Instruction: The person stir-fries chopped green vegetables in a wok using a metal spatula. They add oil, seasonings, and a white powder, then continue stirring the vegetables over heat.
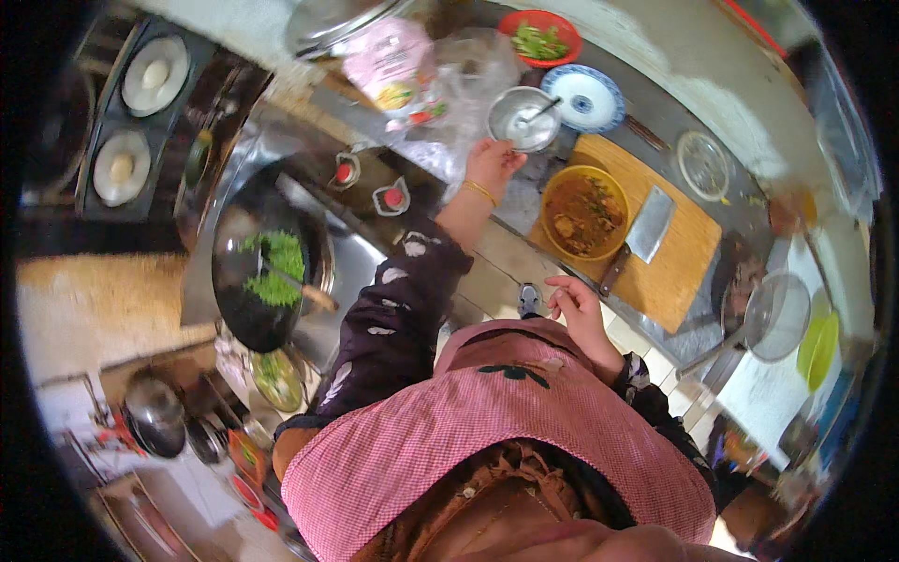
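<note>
My left hand [494, 163] is at the near rim of a small metal bowl [511, 130], its fingers closed on the edge. A spoon with a dark handle [542, 111] rests inside this bowl. Close to my body, my right hand [581, 309] is empty, its fingers loosely bent and apart. Beyond it stands a yellow bowl [546, 228] of reddish-brown food, overlapping the edge of a wooden cutting board [678, 281]. A cleaver [652, 223] lies on the board. To my left, chopped greens [281, 256] sit in a black wok [235, 319] with a wooden-handled wok spatula [319, 296].
Behind the metal bowl are a blue-and-white plate [567, 81], a red bowl of cut green vegetables [577, 43] and plastic bags [390, 56]. A mesh strainer [776, 316] lies at the right. Two red knobs [393, 198] sit beside the wok. A dish of yellow-green food [277, 379] stands lower left.
</note>
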The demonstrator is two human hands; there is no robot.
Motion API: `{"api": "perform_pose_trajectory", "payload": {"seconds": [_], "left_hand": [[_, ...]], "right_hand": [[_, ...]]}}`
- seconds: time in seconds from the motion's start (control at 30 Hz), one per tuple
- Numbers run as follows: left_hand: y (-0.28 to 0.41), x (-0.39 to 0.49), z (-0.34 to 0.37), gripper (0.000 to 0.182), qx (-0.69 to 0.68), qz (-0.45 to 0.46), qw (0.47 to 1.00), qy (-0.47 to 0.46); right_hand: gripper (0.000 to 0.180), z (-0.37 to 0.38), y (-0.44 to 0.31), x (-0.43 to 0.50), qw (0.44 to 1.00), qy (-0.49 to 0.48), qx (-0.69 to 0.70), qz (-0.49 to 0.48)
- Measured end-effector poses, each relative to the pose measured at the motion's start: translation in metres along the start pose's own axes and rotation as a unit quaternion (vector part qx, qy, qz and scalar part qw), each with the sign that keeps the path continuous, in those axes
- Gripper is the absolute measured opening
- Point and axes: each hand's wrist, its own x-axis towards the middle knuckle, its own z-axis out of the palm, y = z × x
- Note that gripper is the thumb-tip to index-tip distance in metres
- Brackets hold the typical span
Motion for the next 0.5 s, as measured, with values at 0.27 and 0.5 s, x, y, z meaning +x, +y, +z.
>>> {"api": "perform_pose_trajectory", "payload": {"seconds": [0.27, 0.5], "left_hand": [[0.205, -0.150, -0.058, 0.023, -0.057, -0.155, 0.971, 0.175], [0.289, -0.284, -0.128, 0.025, -0.085, -0.057, 0.936, 0.338]], "right_hand": [[0.055, 0.083, -0.091, 0.075, 0.983, 0.016, 0.008, -0.184], [0.026, 0.234, -0.093, 0.098, 0.966, -0.168, -0.162, -0.112]]}}
